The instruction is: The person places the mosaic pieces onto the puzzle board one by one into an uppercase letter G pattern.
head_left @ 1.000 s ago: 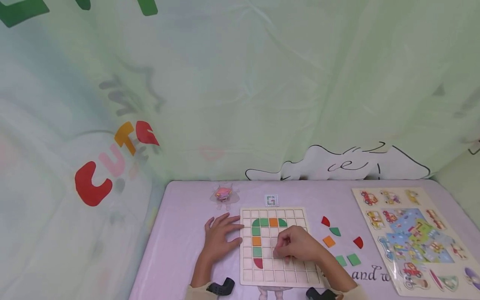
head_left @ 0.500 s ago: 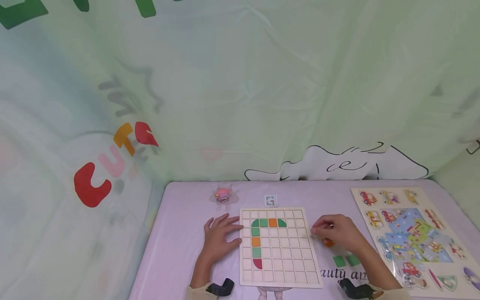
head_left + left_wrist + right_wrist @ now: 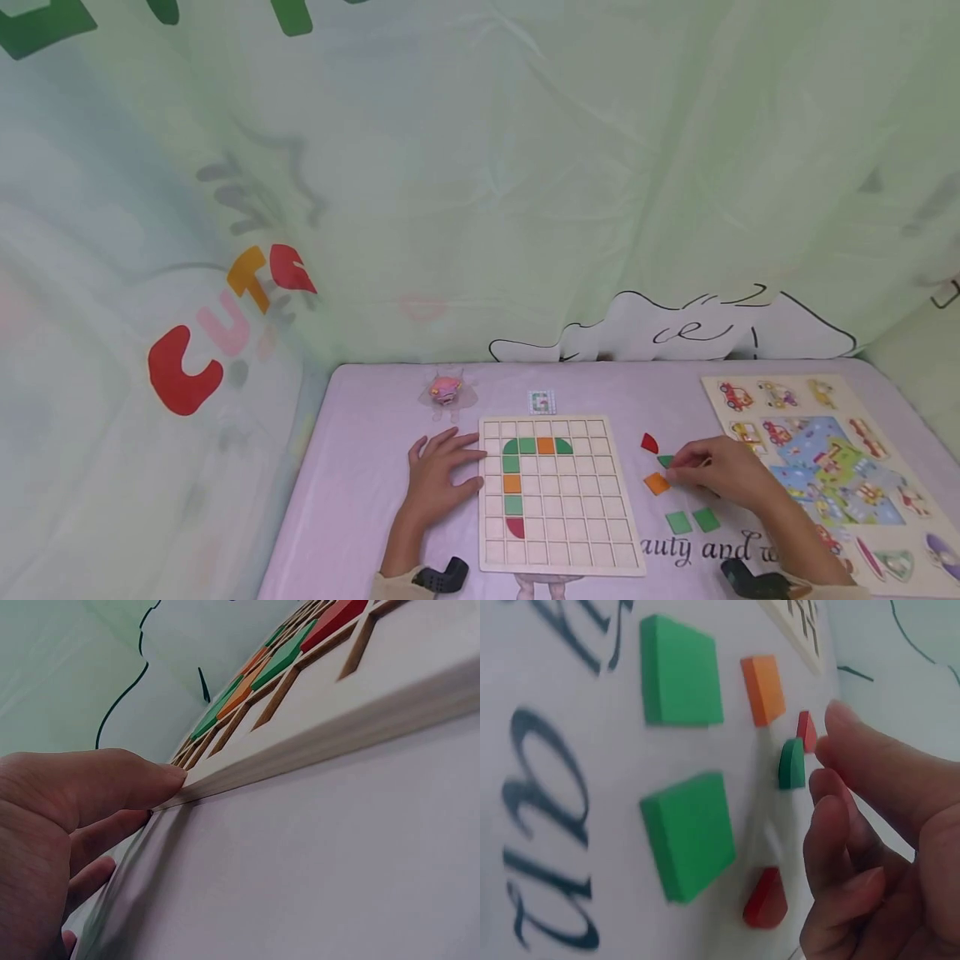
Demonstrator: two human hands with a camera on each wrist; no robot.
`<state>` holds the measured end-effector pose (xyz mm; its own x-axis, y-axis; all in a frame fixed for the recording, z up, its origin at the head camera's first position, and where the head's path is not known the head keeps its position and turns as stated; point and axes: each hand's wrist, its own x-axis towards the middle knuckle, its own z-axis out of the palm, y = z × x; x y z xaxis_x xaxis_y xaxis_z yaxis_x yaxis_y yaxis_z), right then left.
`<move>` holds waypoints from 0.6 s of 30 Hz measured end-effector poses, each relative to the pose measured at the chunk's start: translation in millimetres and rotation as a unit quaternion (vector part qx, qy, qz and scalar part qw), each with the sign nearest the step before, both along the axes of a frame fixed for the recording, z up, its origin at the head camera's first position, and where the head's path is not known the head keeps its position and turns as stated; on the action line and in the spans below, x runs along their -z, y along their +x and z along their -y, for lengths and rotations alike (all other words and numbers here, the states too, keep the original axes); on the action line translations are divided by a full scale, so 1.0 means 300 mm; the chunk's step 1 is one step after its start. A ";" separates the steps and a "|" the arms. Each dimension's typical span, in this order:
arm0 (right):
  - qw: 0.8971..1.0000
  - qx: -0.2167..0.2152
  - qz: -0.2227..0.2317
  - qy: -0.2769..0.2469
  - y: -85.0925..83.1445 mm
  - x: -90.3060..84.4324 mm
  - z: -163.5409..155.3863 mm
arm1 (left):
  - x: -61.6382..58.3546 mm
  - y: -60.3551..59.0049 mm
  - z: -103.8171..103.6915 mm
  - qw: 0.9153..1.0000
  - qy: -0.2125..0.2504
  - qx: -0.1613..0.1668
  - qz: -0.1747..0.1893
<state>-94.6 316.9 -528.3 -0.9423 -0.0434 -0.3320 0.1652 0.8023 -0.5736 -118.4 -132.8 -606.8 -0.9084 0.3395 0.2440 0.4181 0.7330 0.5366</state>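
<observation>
My left hand (image 3: 437, 479) rests with spread fingers beside a pale wooden grid board (image 3: 577, 508); its thumb (image 3: 154, 778) touches the board's edge. Green, orange and red tiles fill a bent line of squares on that board. Over the loose tiles to its right, my right hand (image 3: 723, 473) reaches down with bent fingers, nothing visible between them. Its fingertips are close to a green quarter-round tile (image 3: 792, 763) and an orange square tile (image 3: 657, 483). A red quarter-round tile (image 3: 766, 898) lies below the hand, hidden in the head view.
Two green square tiles (image 3: 678, 522) and another red tile (image 3: 649, 443) lie right of the board. A small pattern card (image 3: 542, 402) sits behind it, and a pink toy (image 3: 446, 388) further left. A picture puzzle board (image 3: 720, 400) covers the right side.
My right hand has left the board's grid and moved right, to the loose tiles. The left hand stays at the board's left edge. The tiles on the board look the same.
</observation>
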 end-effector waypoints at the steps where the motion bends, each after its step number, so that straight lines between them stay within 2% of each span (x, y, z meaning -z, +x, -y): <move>1: 1.000 -0.003 0.005 -0.004 0.004 0.002 -0.009 | 0.000 0.000 -0.001 1.000 0.001 0.000 -0.001; 8: 0.997 -0.041 0.044 -0.038 0.031 0.008 -0.073 | -0.001 -0.001 -0.003 1.000 0.001 0.001 -0.003; 14: 0.994 -0.057 0.083 -0.042 0.038 0.024 -0.111 | 0.007 -0.003 -0.002 1.000 -0.008 -0.002 -0.011; 18: 0.993 -0.081 0.068 -0.047 0.037 0.045 -0.126 | 0.010 -0.003 -0.001 1.000 -0.007 -0.004 -0.005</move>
<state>-83.4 354.5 -541.8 -0.8668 -0.2284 -0.4432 0.1193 0.7681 -0.6291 -119.5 -132.5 -609.9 -0.9083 0.3363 0.2489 0.4183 0.7440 0.5211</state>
